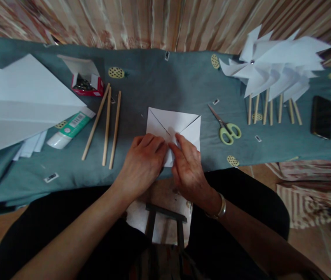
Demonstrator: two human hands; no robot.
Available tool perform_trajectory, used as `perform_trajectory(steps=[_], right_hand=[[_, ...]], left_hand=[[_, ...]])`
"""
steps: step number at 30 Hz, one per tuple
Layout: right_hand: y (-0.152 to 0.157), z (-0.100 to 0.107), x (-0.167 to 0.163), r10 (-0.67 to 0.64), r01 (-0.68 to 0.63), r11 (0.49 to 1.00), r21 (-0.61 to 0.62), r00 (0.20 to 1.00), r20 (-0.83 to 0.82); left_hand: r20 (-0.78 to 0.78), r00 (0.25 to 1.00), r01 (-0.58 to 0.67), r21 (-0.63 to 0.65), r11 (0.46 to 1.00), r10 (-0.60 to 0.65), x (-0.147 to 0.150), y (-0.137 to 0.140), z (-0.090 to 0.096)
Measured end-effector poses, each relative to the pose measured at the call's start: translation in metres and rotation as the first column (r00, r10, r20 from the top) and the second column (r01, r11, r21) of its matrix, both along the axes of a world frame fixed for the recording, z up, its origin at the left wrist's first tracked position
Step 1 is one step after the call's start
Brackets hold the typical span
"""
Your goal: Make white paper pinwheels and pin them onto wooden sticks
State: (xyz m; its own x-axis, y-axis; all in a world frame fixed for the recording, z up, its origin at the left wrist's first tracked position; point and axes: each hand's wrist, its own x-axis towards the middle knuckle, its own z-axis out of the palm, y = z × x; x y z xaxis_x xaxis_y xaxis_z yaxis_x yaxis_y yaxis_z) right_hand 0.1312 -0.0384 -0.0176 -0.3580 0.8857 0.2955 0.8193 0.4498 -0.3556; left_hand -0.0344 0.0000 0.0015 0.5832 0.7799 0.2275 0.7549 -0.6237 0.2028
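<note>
A white square of paper [173, 118] lies at the front middle of the cloth-covered table, with diagonal slits running inward from its two far corners. My left hand [145, 161] is closed at its near left part, fingers curled on the sheet. Opposite it, my right hand [187, 163] pinches the paper near the centre with thumb and fingers. The two hands' fingertips almost meet, and they hide the near half of the sheet. Green-handled scissors [226, 128] lie to the right of the paper. Three wooden sticks [107, 128] rest on the left.
Several white paper pinwheels [270, 62] on sticks lie at the back right, near a dark phone [321, 117]. On the left are a small red open box [86, 83], a green-and-white tube [70, 128] and large white paper sheets [22, 97]. A curtain [154, 23] hangs behind.
</note>
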Motion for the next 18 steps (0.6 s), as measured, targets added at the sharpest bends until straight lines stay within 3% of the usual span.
perform_trajectory(steps=[10,18], right_hand=[[0.005,0.005,0.012,-0.026,0.007,0.993,-0.116,0.986,-0.166],[0.019,0.009,0.018,-0.005,-0.016,0.992,-0.123,0.987,-0.163]], left_hand=[[0.002,1.0,0.006,-0.021,1.0,-0.006,0.0,0.001,0.004],[-0.017,1.0,-0.003,-0.027,1.0,0.002,0.001,0.0,0.003]])
